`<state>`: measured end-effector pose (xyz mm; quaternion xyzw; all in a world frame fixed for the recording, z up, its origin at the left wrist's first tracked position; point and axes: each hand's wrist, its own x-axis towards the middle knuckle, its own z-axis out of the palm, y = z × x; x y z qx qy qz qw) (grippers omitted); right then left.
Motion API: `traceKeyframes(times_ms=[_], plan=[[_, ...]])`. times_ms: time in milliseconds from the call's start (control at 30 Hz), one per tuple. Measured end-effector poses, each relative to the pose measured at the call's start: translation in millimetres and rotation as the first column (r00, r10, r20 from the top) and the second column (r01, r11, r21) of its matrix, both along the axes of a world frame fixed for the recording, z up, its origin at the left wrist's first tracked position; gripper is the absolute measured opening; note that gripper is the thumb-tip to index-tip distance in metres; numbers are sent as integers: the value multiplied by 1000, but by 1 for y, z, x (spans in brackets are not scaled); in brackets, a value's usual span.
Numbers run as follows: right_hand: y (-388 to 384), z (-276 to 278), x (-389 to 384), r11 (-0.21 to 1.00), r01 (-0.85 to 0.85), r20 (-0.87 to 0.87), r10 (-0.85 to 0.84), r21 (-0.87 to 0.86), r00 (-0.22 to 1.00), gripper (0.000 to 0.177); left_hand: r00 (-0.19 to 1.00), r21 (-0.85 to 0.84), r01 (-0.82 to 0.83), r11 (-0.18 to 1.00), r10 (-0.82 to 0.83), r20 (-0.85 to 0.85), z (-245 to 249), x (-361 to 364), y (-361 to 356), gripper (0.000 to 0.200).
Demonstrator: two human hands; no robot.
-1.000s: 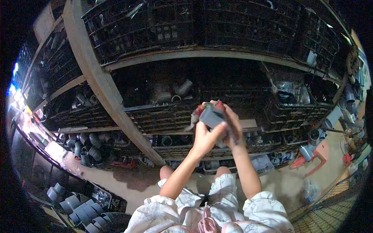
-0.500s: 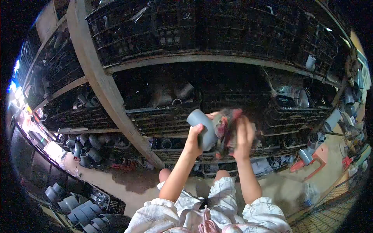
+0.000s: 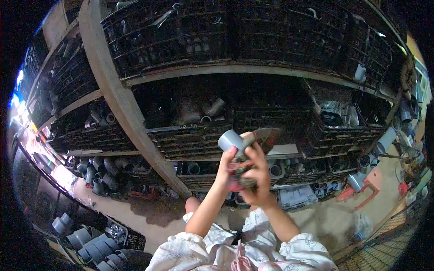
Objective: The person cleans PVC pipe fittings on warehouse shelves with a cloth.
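Note:
A grey pipe fitting (image 3: 230,139) is in my left hand (image 3: 224,169), which has its thumb on the near side of the fitting. My right hand (image 3: 257,177) is closed on a crumpled cloth (image 3: 240,170), dark with red and pink patches, and presses it against the fitting's lower part. Motion blurs the right fingers and the cloth. A dark flap, perhaps part of the cloth, extends beyond the right fingers. The cloth and fingers hide much of the fitting.
Black crates (image 3: 190,135) of fittings fill the wooden shelves (image 3: 226,68) ahead. Grey fittings (image 3: 97,246) lie at the lower left. A red plastic frame (image 3: 373,186) is on the floor at right, and a clear bag (image 3: 361,225) lies near it.
My right hand has moved left and down with the cloth, now over the fitting's lower part. The fitting has turned slightly in my left hand.

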<state>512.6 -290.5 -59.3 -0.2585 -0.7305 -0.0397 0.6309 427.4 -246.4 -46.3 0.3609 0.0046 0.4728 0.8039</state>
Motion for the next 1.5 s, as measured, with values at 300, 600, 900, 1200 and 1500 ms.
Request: traceKeyframes(times_ms=[300, 600, 900, 1200, 1500], plan=[[1, -21, -21, 953, -160, -508, 8, -256, 862, 24, 865, -88, -451, 888, 410, -291, -3, 3, 9, 37], [9, -6, -7, 906, -248, -730, -91, -342, 677, 37, 782, 298, -515, 803, 583, -221, -16, 10, -6, 37], [-2, -58, -16, 856, -303, -580, 5, -418, 815, 49, 800, 153, -498, 853, 521, -297, -7, -4, 3, 40], [8, 0, 3, 915, -308, -655, 65, -262, 753, 40, 892, 179, -354, 918, 389, -231, -20, 6, -5, 41], [5, -40, -6, 806, -405, -680, 4, -432, 733, 46, 838, 280, -352, 893, 434, -331, -12, 1, 1, 49]])
